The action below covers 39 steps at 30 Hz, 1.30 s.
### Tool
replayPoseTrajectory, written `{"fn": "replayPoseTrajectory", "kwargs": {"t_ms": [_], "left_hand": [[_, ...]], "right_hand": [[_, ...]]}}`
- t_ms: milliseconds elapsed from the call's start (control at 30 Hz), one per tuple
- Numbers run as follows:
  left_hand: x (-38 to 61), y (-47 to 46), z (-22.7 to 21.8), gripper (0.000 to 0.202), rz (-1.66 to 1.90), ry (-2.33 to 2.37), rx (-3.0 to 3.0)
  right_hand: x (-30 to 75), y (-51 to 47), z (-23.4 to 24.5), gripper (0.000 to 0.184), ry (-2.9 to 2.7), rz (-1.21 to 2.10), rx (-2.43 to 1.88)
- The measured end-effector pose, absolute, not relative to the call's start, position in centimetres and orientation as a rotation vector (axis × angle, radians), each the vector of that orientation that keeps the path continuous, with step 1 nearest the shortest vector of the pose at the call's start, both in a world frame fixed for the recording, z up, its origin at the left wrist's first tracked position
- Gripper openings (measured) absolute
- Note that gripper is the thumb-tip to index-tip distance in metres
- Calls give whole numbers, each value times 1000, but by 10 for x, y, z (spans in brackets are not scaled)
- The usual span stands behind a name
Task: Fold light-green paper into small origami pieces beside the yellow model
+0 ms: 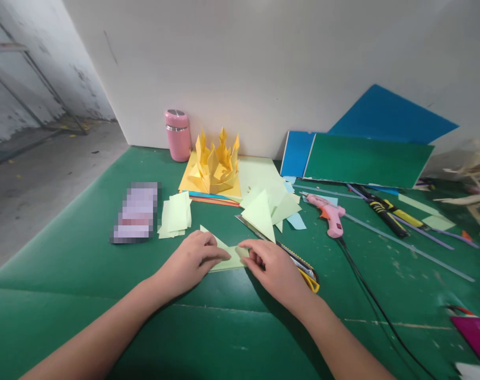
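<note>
A pale green sheet of paper lies on the green table between my hands. My left hand rests on its left part, fingers bent and pressing it down. My right hand pinches the paper's right edge between thumb and fingers. Just beyond stands a folded pale green paper triangle among several loose pale green pieces. A small stack of pale green squares lies to the left.
A yellow utility knife lies under my right wrist. A yellow folded paper crown sits on coloured sheets beside a pink flask. A pink glue gun, its black cord, a ruler and blue and green boards lie to the right.
</note>
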State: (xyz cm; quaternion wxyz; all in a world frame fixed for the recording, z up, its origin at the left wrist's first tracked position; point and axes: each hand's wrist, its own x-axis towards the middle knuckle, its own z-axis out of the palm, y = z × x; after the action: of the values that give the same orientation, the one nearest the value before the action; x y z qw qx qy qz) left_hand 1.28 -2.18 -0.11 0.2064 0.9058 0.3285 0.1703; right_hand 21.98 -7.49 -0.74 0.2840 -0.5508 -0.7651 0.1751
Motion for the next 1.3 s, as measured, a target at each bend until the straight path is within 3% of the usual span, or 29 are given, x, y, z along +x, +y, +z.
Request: {"fn": "replayPoseTrajectory", "kwargs": {"t_ms": [300, 700, 1067, 1300], "left_hand": [[12, -21, -4, 26, 455, 892, 2537], [12, -20, -5, 24, 446, 888, 2498], [13, -17, -2, 25, 402, 875, 2508], [13, -14, -5, 29, 419, 870, 2494]], "right_hand": [[225, -76, 1, 11, -2101, 506, -1536], [221, -79, 0, 19, -2134, 546, -1485], [191, -79, -13, 22, -2242, 191, -1297], [165, -80, -23, 35, -2256, -36, -1210]]}}
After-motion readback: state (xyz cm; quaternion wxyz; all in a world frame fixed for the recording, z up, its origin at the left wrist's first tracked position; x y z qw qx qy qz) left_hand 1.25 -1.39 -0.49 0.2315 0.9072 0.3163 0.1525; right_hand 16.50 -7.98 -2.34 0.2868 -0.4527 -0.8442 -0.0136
